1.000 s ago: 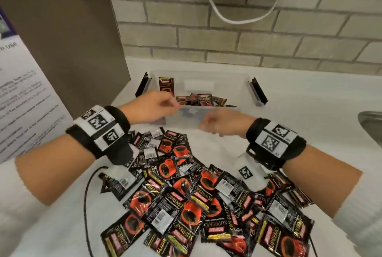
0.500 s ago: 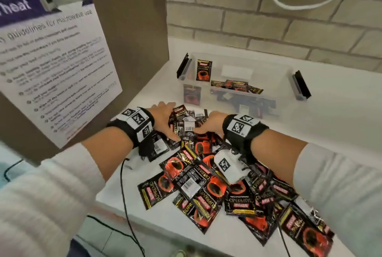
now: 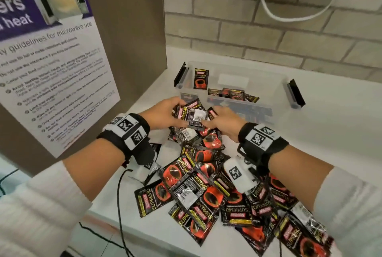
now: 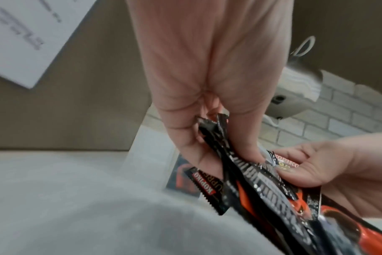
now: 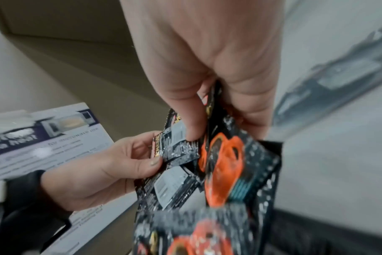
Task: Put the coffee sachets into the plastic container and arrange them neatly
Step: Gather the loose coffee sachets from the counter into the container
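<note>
A heap of black and orange coffee sachets (image 3: 198, 184) covers the white counter in front of me. Both hands hold one bunch of sachets (image 3: 193, 117) lifted just above the heap, near the container's front wall. My left hand (image 3: 165, 115) grips the bunch's left side, thumb on top (image 4: 249, 148). My right hand (image 3: 223, 121) grips its right side (image 5: 196, 131). The clear plastic container (image 3: 275, 89) stands behind, with one sachet (image 3: 201, 78) upright against its left wall and several lying flat (image 3: 233, 93) inside.
A brown panel with a white microwave poster (image 3: 51, 66) rises at the left. A brick wall (image 3: 268, 35) runs behind the container, with a white cable (image 3: 268, 8) hanging above. Black latches (image 3: 296, 95) flank the container. A black cord (image 3: 119, 205) drops over the counter's front edge.
Both hands came back from the container to the heap, gathered a bunch of sachets and lifted it. The head view shifted left and down.
</note>
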